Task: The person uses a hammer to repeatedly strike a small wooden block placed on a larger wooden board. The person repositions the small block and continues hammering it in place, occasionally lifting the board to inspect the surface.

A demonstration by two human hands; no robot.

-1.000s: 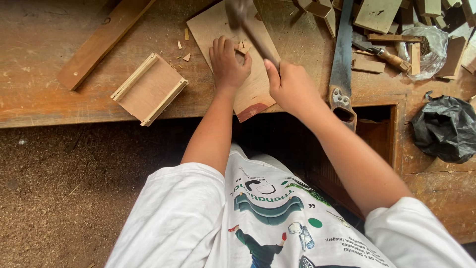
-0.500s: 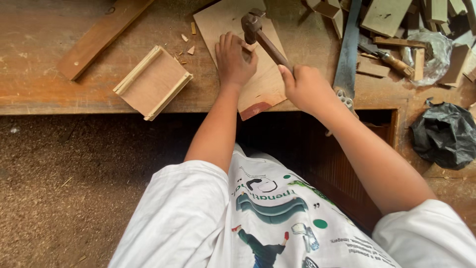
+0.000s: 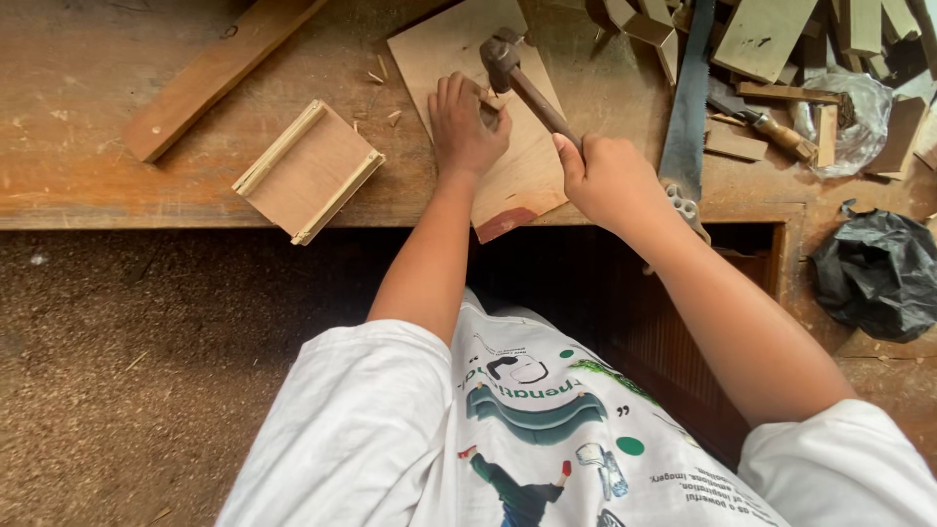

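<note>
A thin plywood board (image 3: pixel 468 49) lies on the wooden workbench (image 3: pixel 98 98), one corner hanging over the front edge. My left hand (image 3: pixel 464 127) presses down on the board, fingers pinched on something small that I cannot make out. My right hand (image 3: pixel 610 176) grips the wooden handle of a hammer (image 3: pixel 512 70). The hammer's dark metal head is low, just above my left fingertips.
A small open plywood box (image 3: pixel 307 171) sits at the bench's front edge to the left. A long wooden batten (image 3: pixel 215 73) lies behind it. A handsaw (image 3: pixel 686 107), wood offcuts (image 3: pixel 761 34), a clear plastic bag (image 3: pixel 859 122) and a black bag (image 3: pixel 878 273) crowd the right.
The hammer has swung down from its raised position to just above my left fingers. My left hand has stayed on the board.
</note>
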